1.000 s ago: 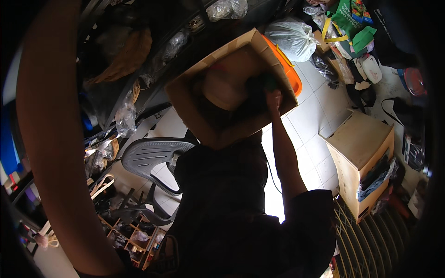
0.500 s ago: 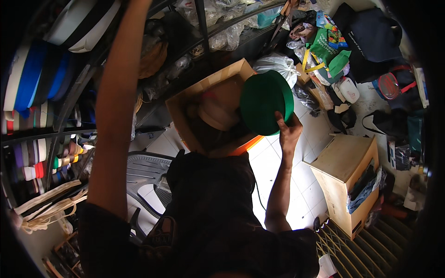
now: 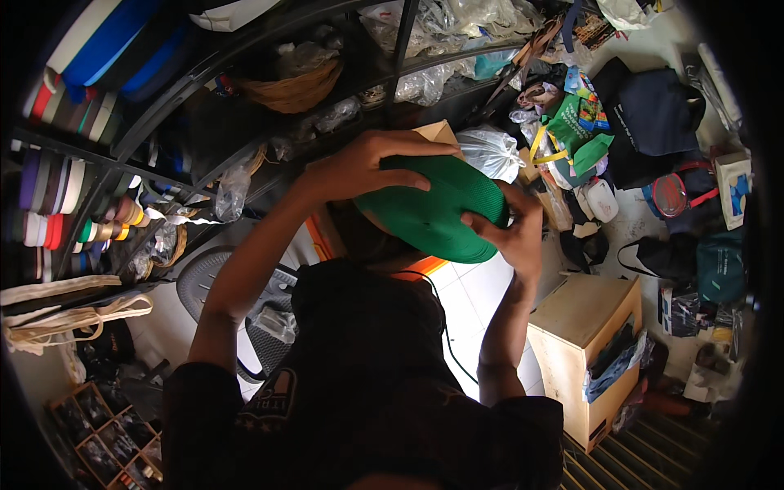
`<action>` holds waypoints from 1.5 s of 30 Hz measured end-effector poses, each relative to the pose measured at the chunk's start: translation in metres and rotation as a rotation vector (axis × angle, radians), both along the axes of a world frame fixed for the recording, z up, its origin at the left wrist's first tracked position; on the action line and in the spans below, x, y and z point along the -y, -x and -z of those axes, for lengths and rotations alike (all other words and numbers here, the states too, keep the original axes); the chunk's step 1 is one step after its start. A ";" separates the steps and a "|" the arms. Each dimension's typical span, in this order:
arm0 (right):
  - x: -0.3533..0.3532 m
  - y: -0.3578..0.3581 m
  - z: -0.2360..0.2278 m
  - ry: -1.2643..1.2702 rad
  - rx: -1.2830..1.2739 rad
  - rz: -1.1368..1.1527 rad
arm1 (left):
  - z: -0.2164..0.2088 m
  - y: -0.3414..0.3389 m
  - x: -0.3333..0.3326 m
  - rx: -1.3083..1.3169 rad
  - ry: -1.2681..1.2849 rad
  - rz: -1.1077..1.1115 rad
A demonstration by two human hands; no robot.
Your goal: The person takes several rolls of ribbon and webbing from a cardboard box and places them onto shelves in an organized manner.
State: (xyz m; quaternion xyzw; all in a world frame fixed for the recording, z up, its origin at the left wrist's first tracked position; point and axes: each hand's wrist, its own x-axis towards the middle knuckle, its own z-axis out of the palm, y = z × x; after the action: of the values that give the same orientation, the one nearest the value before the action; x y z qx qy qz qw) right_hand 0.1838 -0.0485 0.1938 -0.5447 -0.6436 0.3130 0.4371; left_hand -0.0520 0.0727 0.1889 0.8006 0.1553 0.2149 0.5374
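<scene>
A large flat roll of green webbing (image 3: 445,212) is held up between my two hands, over the open cardboard box (image 3: 437,131). My left hand (image 3: 371,167) lies across its upper left edge, fingers stretched along the rim and thumb on the flat face. At the right rim, my right hand (image 3: 516,233) grips it with the thumb on the near face; its other fingers are partly hidden behind the roll. Most of the box and its contents are covered by the roll and my hands.
Racks on the left hold several webbing rolls (image 3: 51,184). A wicker basket (image 3: 290,88) sits on a shelf ahead. A grey plastic chair (image 3: 204,273) stands to my left, a wooden cabinet (image 3: 563,318) to my right. Bags (image 3: 653,110) are piled at the far right.
My left hand has come down from the upper left shelves onto the green roll. The roll, held by my right hand throughout, has tilted and shifted slightly left and down.
</scene>
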 end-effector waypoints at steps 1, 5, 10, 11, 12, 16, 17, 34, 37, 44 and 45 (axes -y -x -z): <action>0.000 0.001 0.002 -0.012 -0.052 0.010 | 0.001 0.007 0.004 0.052 0.027 -0.058; -0.001 0.008 0.000 -0.044 -0.431 0.042 | 0.017 0.028 0.022 0.262 0.061 -0.325; -0.007 0.017 -0.007 -0.158 -0.539 0.174 | 0.026 0.029 0.034 0.400 0.181 -0.599; -0.008 0.019 -0.004 -0.152 -0.566 0.209 | 0.024 0.030 0.036 0.387 0.214 -0.638; -0.009 0.022 -0.001 -0.157 -0.590 0.232 | 0.020 0.032 0.037 0.383 0.236 -0.680; -0.019 0.027 -0.005 -0.178 -0.781 0.360 | 0.018 0.024 0.032 0.529 0.227 -0.750; -0.027 0.023 -0.002 -0.142 -0.824 0.366 | 0.009 0.019 0.033 0.555 0.224 -0.770; -0.251 0.101 -0.094 0.044 -1.406 -0.152 | -0.172 0.041 -0.158 0.105 -0.470 -1.101; -0.280 0.102 -0.109 0.084 -1.364 -0.167 | -0.189 0.036 -0.188 0.087 -0.451 -1.186; -0.317 0.112 -0.114 0.117 -1.278 -0.191 | -0.194 0.060 -0.239 0.077 -0.308 -0.992; -0.325 0.114 -0.113 0.109 -1.301 -0.192 | -0.192 0.060 -0.245 0.087 -0.285 -0.984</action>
State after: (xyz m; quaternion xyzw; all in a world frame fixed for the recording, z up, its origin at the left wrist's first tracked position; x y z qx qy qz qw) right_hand 0.0697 0.2762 0.3073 -0.2057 -0.2771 0.6481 0.6788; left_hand -0.1123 0.3173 0.3804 0.6882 0.4603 0.4946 0.2644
